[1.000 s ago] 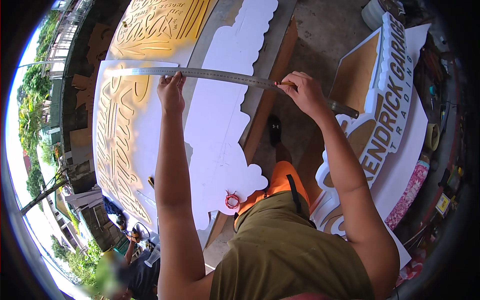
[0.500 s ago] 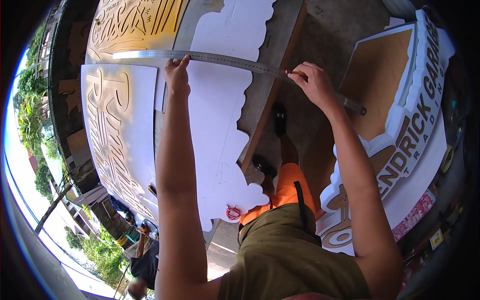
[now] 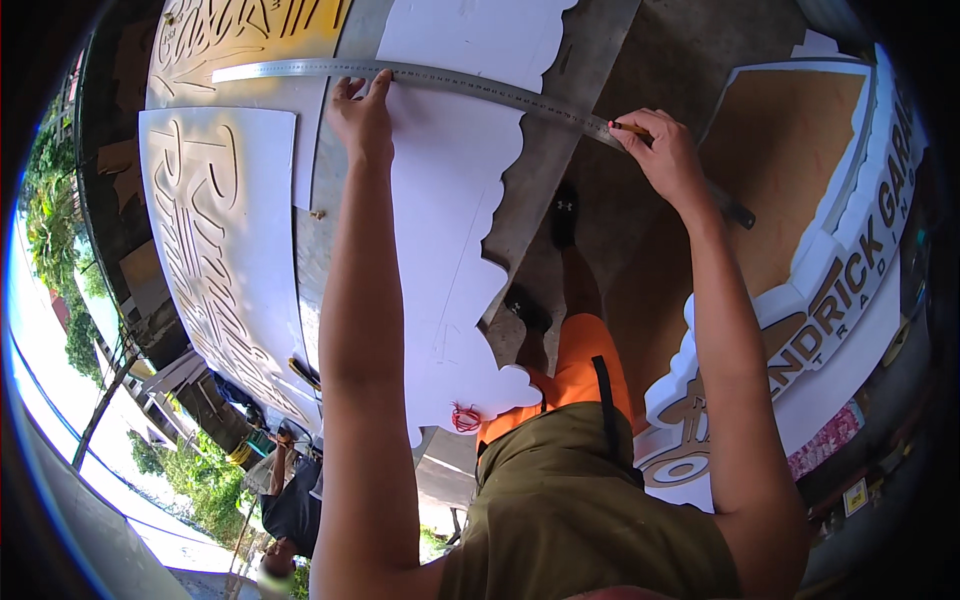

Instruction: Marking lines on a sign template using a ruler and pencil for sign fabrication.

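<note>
A long metal ruler [image 3: 470, 83] spans the scalloped white sheet [image 3: 440, 220] from left to right, its right end reaching past the table edge. My left hand [image 3: 362, 125] pinches the ruler's near edge with thumb and fingers, above the sheet's left side. My right hand [image 3: 668, 155] is closed around a pencil [image 3: 632, 128] and meets the ruler beyond the sheet's scalloped edge. Whether its lower fingers also grip the ruler is hidden. A thin line is drawn along the sheet below the ruler.
White panels with sprayed brown lettering [image 3: 225, 230] lie at left. A large sign with raised letters [image 3: 830, 280] leans at right beside a brown board [image 3: 780, 150]. Red string [image 3: 465, 417] lies at the sheet's near corner. Another person [image 3: 292, 500] is at lower left.
Both hands have moved slightly farther away with the ruler, the right hand also shifting right. The view has shifted a little. Both grips stay the same.
</note>
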Demonstrator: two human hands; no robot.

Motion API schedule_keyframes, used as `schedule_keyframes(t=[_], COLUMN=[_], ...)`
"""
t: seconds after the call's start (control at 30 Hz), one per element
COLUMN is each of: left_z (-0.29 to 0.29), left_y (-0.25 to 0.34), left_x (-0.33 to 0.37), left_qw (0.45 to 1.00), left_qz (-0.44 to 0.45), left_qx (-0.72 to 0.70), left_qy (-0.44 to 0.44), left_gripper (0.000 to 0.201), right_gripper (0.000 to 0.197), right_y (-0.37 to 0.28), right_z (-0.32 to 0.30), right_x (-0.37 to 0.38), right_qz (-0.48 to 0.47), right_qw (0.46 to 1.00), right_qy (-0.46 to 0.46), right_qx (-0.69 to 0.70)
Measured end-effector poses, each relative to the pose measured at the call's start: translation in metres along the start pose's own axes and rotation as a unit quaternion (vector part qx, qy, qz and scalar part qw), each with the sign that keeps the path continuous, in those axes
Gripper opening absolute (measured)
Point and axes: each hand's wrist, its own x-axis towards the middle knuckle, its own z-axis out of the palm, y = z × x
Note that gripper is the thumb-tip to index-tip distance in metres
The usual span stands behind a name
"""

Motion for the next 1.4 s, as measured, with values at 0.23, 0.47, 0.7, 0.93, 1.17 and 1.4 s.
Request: schedule_keyframes(t=[0.23,0.47,0.7,0.93,1.17,1.4], left_z=[0.004,0.006,0.008,0.007,0.006,0.007], left_y=[-0.003,-0.009,0.001,-0.002,-0.003,0.004], left_x=[-0.001,0.004,-0.003,-0.002,-0.001,-0.006], left_qw=[1.0,1.0,0.997,0.996,0.997,0.997], left_qz=[-0.003,0.0,-0.019,-0.023,-0.018,-0.027], left_qx=[-0.005,0.003,-0.079,-0.091,-0.077,-0.073], left_qy=[0.019,0.026,0.009,0.001,0.002,-0.008], left_gripper=[0.073,0.078,0.076,0.075,0.076,0.08], right_gripper=[0.017,0.02,0.02,0.023,0.023,0.022], right_y=[0.001,-0.002,0.001,0.0,0.002,-0.002], right_z=[-0.003,-0.008,-0.009,-0.011,-0.012,-0.016], right_x=[0.002,0.009,0.009,0.008,0.007,0.005], right_qz=[-0.008,-0.025,-0.01,-0.018,-0.015,0.006], right_qw=[1.0,1.0,1.0,0.999,0.999,0.999], right_qy=[-0.013,-0.009,-0.015,-0.025,-0.034,-0.041], right_qx=[0.011,0.008,0.014,0.007,0.014,0.029])
